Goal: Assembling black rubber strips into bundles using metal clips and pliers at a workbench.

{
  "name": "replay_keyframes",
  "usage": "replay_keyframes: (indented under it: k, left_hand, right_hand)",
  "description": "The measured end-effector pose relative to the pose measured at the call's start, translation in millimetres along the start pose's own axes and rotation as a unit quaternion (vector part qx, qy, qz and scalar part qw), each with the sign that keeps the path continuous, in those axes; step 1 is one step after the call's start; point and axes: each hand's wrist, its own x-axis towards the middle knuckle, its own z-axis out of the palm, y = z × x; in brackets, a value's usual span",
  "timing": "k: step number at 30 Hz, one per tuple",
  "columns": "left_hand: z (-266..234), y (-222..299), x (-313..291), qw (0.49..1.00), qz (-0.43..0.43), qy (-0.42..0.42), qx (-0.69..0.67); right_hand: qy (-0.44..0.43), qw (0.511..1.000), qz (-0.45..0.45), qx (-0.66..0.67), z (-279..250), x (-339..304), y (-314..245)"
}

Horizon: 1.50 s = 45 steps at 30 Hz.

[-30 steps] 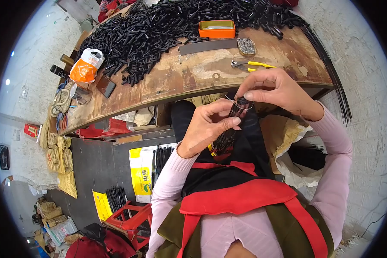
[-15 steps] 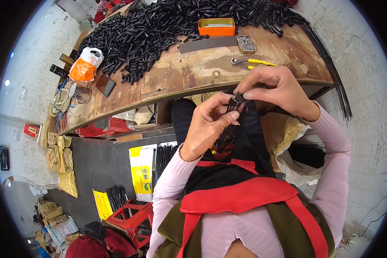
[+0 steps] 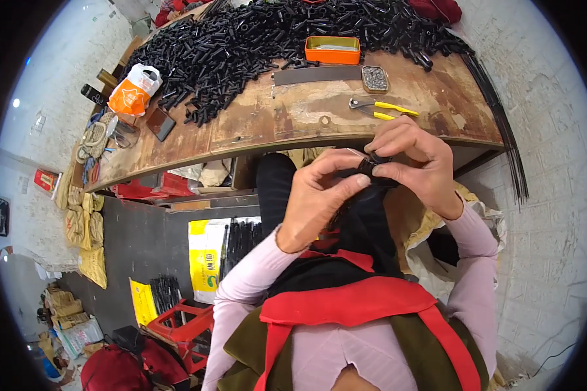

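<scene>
My left hand is closed, thumb and forefinger pinching a bundle of thin black rods near its upper end, in front of the bench edge. The rods hang over my lap, mostly hidden by the left hand and dark against my black clothing. On their upper end sits a small black round part, partly covered by fingers. My right hand grips this part between its thumb and bent fingers. Both hands' fingertips nearly meet there. Beyond them on the bench lie yellow-handled pliers.
A wooden bench carries a large heap of black tubular parts, an orange tin, a dish of small metal pieces and a dark flat strip. A red stool and bundled rods stand at left.
My right fingers have curled further over the black round part, and the bundle's upper end has become more hidden. Both hands sit slightly lower, closer together; the whole view has shifted a little.
</scene>
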Motion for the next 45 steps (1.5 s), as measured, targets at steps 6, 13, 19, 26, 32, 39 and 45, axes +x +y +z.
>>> replay_keyframes:
  k: [6, 13, 19, 26, 32, 39, 45]
  left_hand:
    - [0, 0, 3, 0.998, -0.045, -0.045, 0.017]
    - [4, -13, 11, 0.990, -0.071, -0.100, -0.072]
    - [-1, -26, 25, 0.955, -0.176, -0.141, -0.191]
    - [21, -10, 4, 0.961, 0.116, 0.104, 0.228]
    - [-19, 19, 3, 0.986, 0.048, 0.072, 0.141]
    - [-55, 24, 13, 0.995, 0.056, 0.071, 0.051]
    - [-69, 25, 22, 0.995, 0.069, 0.060, 0.036]
  right_hand:
    - [-0.026, 0.995, 0.061, 0.077, -17, -4, -2]
    - [-0.034, 0.976, 0.072, 0.201, -28, -14, 20]
    - [-0.040, 0.963, -0.039, 0.264, -16, -19, 50]
    - [0.104, 0.990, 0.017, 0.090, 11, -9, 26]
    - [0.173, 0.906, 0.137, 0.361, 48, 0, 32]
    - [-0.016, 0.941, 0.256, 0.221, 79, -13, 65]
    - [-0.004, 0.936, 0.285, 0.207, 90, -14, 66]
